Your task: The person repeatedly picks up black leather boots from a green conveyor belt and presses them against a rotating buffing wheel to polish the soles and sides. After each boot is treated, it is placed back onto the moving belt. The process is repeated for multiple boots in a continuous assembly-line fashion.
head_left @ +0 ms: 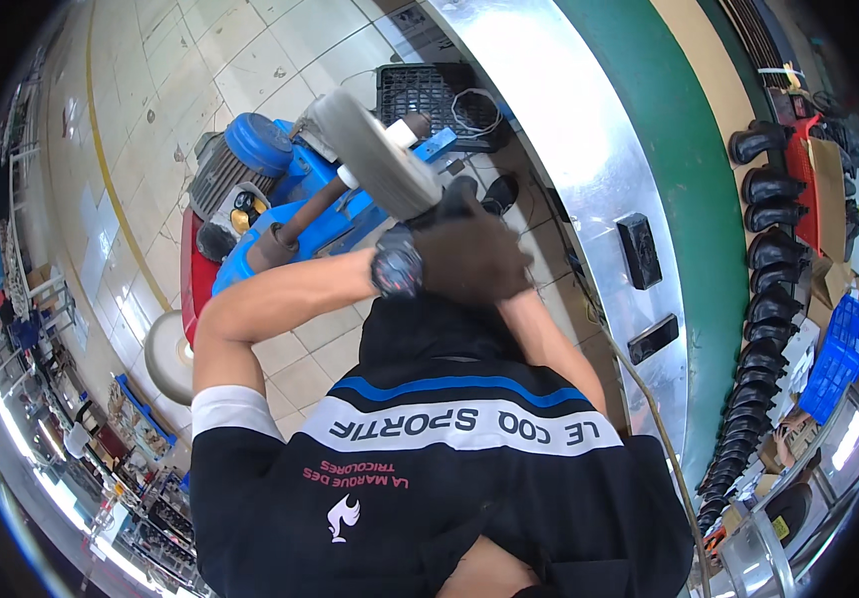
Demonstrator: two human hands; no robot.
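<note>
Both hands up at the wheel, dark gloves on, crowded together and overlapping. Left hand, the one with the watch at its wrist, sits nearer the wheel; right hand is tucked in beside it. Black piece pokes out at the far side of the gloves, right by the lower rim of the grey wheel. Looks like contact, but blur there, can't confirm. Fingers are mostly hidden, so I can't tell how either hand closes on the piece, or whether both do.

Wheel face is smeared, so probably spinning. It's on the shaft of the blue machine, motor off to the left.

My read on the step: working the piece's surface against the wheel, mid-pass. Next move calls for even, light pressure, then rolling the piece to a fresh area, gloves clear of the rim. Main risk: wheel snatching the piece or catching a glove.

Metal tabletop on the right carries two black blocks; row of black curved parts beyond.
</note>
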